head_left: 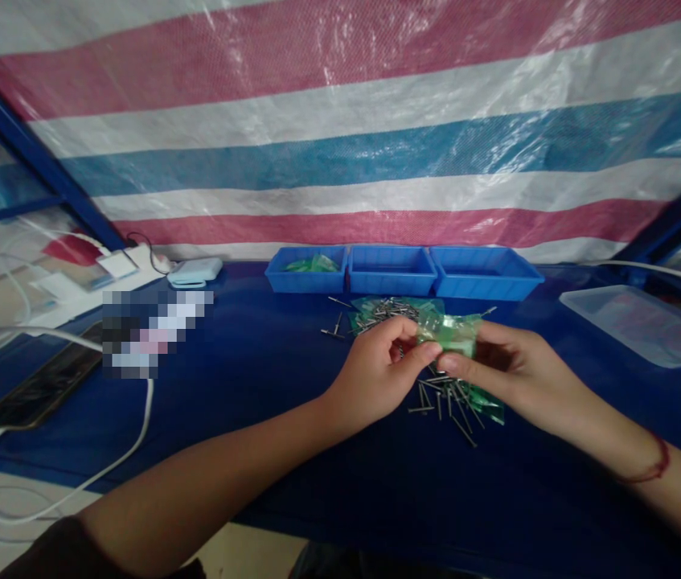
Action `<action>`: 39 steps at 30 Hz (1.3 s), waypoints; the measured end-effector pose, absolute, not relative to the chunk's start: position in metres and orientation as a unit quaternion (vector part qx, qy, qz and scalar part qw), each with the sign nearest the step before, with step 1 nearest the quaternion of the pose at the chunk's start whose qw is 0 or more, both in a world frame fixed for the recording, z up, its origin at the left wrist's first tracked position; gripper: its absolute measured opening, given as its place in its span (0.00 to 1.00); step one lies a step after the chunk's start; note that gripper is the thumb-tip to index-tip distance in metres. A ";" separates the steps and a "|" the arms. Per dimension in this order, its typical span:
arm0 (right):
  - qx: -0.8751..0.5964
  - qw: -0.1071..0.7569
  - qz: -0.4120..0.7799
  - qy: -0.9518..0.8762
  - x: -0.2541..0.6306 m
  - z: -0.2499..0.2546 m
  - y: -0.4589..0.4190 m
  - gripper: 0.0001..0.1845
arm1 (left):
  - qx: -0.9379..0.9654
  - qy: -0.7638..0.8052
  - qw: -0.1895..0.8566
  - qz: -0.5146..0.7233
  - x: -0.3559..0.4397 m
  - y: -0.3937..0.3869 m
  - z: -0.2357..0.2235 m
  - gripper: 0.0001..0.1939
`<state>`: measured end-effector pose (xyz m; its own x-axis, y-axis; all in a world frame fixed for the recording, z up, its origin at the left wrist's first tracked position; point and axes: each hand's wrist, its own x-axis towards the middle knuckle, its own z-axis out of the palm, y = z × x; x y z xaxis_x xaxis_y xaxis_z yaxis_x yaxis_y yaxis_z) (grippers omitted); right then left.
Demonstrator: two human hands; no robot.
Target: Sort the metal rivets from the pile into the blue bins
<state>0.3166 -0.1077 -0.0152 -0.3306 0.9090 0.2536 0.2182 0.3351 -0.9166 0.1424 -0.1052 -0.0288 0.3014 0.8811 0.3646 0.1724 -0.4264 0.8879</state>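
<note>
Between my two hands is a small green plastic bag point(454, 331), raised a little above the table. My left hand point(385, 362) pinches its left side with thumb and fingers. On the other side, my right hand point(512, 366) has its thumb at the bag's lower edge and its fingers behind it. Under and around the hands lies a loose heap of thin metal pieces that look like pop rivets point(452, 398). More of them rest on green plastic bags point(364, 312) behind my left hand. What the held bag contains is not clear.
Along the back stand three blue bins point(391, 281); the left one has green bags in it. A clear plastic lid point(635, 326) lies at the right. At the left are a phone point(38, 386), white cables point(147, 418), a power strip point(84, 293) and a light-blue case point(195, 272).
</note>
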 end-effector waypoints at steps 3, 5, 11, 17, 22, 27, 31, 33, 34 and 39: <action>-0.403 0.424 0.371 -0.721 0.315 -0.021 -0.109 0.08 | 0.721 0.370 0.377 0.448 0.140 -0.106 -0.026 0.08; -0.418 0.437 0.302 -0.737 0.317 -0.021 -0.112 0.06 | 0.733 0.355 0.390 0.430 0.139 -0.106 -0.023 0.07; -0.340 0.439 0.030 -0.831 0.331 -0.005 -0.125 0.14 | 0.620 0.359 0.543 0.438 0.144 -0.103 -0.024 0.29; -0.248 0.404 -0.045 -0.879 0.332 -0.004 -0.126 0.22 | 0.577 0.268 0.697 0.330 0.149 -0.113 -0.021 0.21; -0.382 0.421 0.028 -0.822 0.324 -0.012 -0.117 0.19 | 0.542 0.296 0.673 0.407 0.145 -0.111 -0.017 0.11; -0.421 0.402 0.214 -0.784 0.320 -0.013 -0.115 0.16 | 0.574 0.313 0.609 0.449 0.142 -0.104 -0.016 0.10; -0.378 0.356 0.263 -0.813 0.316 -0.014 -0.117 0.21 | 0.595 0.307 0.596 0.444 0.143 -0.104 -0.023 0.10; -0.388 0.342 0.288 -0.806 0.315 -0.016 -0.119 0.19 | 0.605 0.294 0.592 0.444 0.144 -0.104 -0.026 0.09; -0.393 0.339 0.301 -0.800 0.314 -0.016 -0.119 0.19 | 0.609 0.292 0.588 0.446 0.144 -0.105 -0.027 0.09; -0.383 0.346 0.330 -0.790 0.314 -0.014 -0.120 0.18 | 0.610 0.291 0.594 0.437 0.145 -0.108 -0.024 0.10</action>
